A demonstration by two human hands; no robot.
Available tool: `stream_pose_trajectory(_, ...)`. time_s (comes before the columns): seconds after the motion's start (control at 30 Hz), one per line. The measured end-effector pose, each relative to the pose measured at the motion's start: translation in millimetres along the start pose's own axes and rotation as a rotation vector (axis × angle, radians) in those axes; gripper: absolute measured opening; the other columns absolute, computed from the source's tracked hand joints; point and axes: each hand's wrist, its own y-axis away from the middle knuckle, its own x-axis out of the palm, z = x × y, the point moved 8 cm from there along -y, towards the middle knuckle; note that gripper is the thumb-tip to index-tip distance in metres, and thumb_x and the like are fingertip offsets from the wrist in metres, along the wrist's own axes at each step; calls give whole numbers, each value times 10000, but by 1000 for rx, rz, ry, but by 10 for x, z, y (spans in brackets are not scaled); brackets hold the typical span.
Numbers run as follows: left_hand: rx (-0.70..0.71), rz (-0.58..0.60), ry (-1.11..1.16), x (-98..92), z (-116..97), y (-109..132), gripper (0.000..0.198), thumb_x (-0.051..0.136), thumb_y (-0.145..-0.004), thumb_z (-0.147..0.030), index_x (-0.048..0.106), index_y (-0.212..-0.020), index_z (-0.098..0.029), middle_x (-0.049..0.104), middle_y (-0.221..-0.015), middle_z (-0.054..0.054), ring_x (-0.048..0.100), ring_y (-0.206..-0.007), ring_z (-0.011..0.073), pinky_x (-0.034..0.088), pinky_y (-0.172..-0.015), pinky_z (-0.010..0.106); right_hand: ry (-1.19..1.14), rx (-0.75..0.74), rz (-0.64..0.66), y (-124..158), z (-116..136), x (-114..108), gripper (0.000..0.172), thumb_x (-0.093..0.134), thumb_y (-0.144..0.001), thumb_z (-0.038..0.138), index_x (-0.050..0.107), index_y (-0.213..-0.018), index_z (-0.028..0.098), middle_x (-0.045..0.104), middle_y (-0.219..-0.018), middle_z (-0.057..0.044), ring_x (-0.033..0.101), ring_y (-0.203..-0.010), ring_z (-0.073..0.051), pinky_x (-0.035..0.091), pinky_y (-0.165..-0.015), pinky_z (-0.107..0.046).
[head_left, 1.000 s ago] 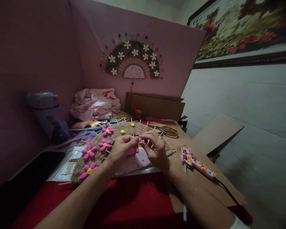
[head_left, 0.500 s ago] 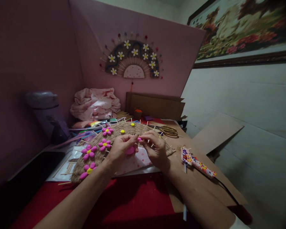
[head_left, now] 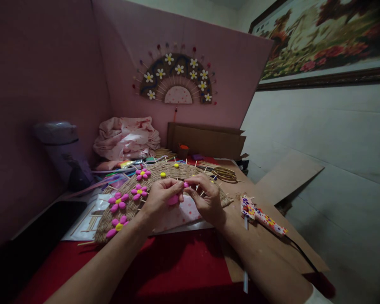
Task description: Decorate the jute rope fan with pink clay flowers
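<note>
Where the two hands meet over the middle of the woven fan [head_left: 152, 180], we see a small pink piece [head_left: 185, 185] pinched between the fingertips of the left hand [head_left: 161, 196] and those of the right hand [head_left: 207, 198]. Under the left hand's curled fingers we note a larger pink lump [head_left: 173, 200], apparently held there. The fan lies on the red-covered table [head_left: 177, 266], its straight side facing the near edge. Toward its left corner we count four pink flowers [head_left: 139, 192] with yellow centres; along its curved edge, yellow dots [head_left: 163, 174] stand without petals. On the brown board [head_left: 281, 249] rests a glue gun [head_left: 262, 217], its cord running toward the near right corner. We judge the step in hand to be fingertip shaping of the piece; the next move calls, we think, for light, even pressure, since soft material may dent.
</note>
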Motion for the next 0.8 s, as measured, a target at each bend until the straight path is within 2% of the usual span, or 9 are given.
stream_pose_trajectory(0.1,9,-9,-4,-9,-4,-2,351,680,-697,-460,557,-635,-137,547,-497,-14,391,-375,49,243,-373,179,2,15,-3,-8,5,-5,62,586,-840,211,620,-891,202,600,-808,-29,547,-712,-135,454,-603,-260)
stream_pose_trajectory(0.2,67,-86,-105,-63,-27,0,364,622,-739,-498,577,-668,-144,556,-498,-5,391,-382,62,248,-383,189,-3,60,-24,-8,-35,-15,50,582,-844,216,623,-868,201,608,-814,-31,565,-744,-142,463,-626,-263)
stream_pose_trajectory(0.3,216,-196,-343,-106,-98,39,337,588,-781,-455,590,-622,-159,542,-490,-3,414,-424,85,301,-452,211,-40,154,-61,14,-183,-14,67,597,-836,246,634,-867,201,616,-830,-34,580,-730,-139,473,-600,-253)
stream_pose_trajectory(0.37,350,-238,-533,-78,-154,92,330,584,-792,-412,586,-562,-176,529,-495,1,445,-482,109,321,-522,228,-84,231,-86,30,-321,-2,96,616,-819,279,641,-863,198,625,-821,-35,573,-643,-123,465,-526,-236)
stream_pose_trajectory(0.47,427,-207,-731,5,-117,132,231,597,-782,-364,648,-616,-212,560,-539,17,458,-522,138,291,-567,252,-173,352,-89,11,-496,43,136,635,-793,308,641,-846,182,626,-719,-13,523,-492,-94,437,-434,-221)
stream_pose_trajectory(0.53,434,-195,-800,23,-69,137,200,610,-769,-352,662,-625,-223,559,-533,26,449,-516,148,260,-567,262,-198,394,-63,-59,-530,78,142,637,-781,310,641,-821,173,617,-658,1,527,-482,-98,445,-436,-222)
stream_pose_trajectory(0.7,500,-165,-889,70,1,156,203,575,-800,-327,660,-646,-226,567,-540,40,452,-504,155,237,-559,268,8,249,80,-373,-386,213,37,674,-729,215,675,-724,179,652,-714,-20,584,-647,-129,474,-594,-255)
stream_pose_trajectory(0.8,528,-150,-952,113,-9,183,231,558,-817,-329,666,-645,-218,588,-549,51,477,-510,157,250,-559,272,24,271,122,-458,-459,345,11,673,-714,183,672,-711,173,662,-711,-18,591,-661,-131,470,-627,-264)
